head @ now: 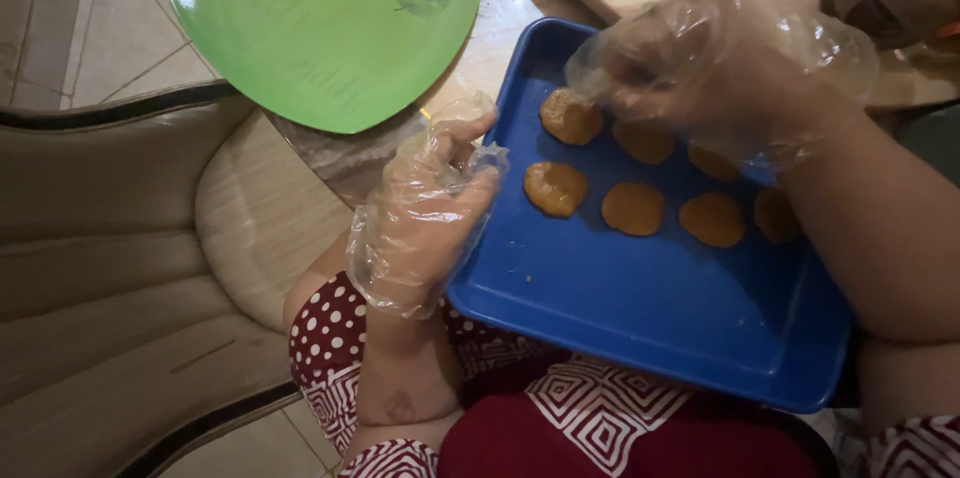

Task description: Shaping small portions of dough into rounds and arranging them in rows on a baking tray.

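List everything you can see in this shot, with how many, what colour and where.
Blue rectangular plastic tray: one, blue, on the lap, against the table edge.
Flat round orange dough patties: at least seven, orange-brown, in two rows on the tray's far half; some partly hidden.
Green rounded plastic plate: one, green, upper left, overhanging the table.
Pale marbled table: one, beige, top.
Cream cushioned chair: one, left.
Left hand: clear plastic glove, gripping the tray's left rim.
Right hand: clear glove, over the far row of patties.

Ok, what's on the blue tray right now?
On the blue tray: orange-brown patties in two rows, about seven visible. The gloved right hand covers part of the back row, so more may be hidden.
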